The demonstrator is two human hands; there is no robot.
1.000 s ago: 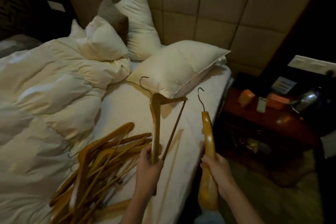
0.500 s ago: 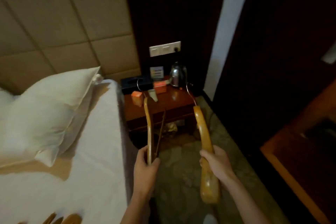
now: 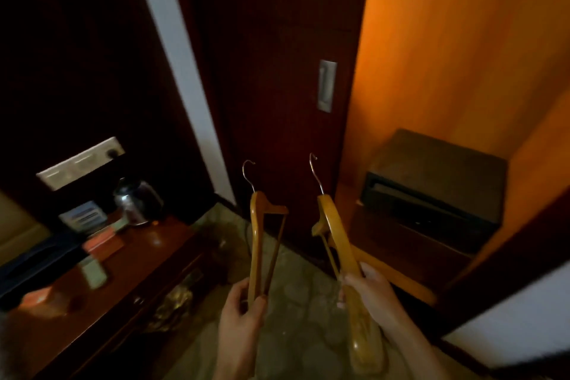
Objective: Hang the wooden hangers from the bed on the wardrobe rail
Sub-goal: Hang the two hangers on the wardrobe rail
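Hotel-type bedrm: open wardrobe (image 3: 447,40) w/ safe (image 3: 431,182), nightstand (image 3: 138,262) w/ kettle (image 3: 137,202), wall switch panel (image 3: 80,164).

Dim overall, warm orange glow inside the wardrobe (image 3: 447,40), deep shadow at left, soft blur, edges bent

We can read no text, brand or number anywhere; the small card (image 3: 83,215) standing on the nightstand (image 3: 160,253) carries bluish printed lines (too blurred for us to decipher).

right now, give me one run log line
left hand grips left hanger | right hand grips right hanger | wardrobe open | rail not in view
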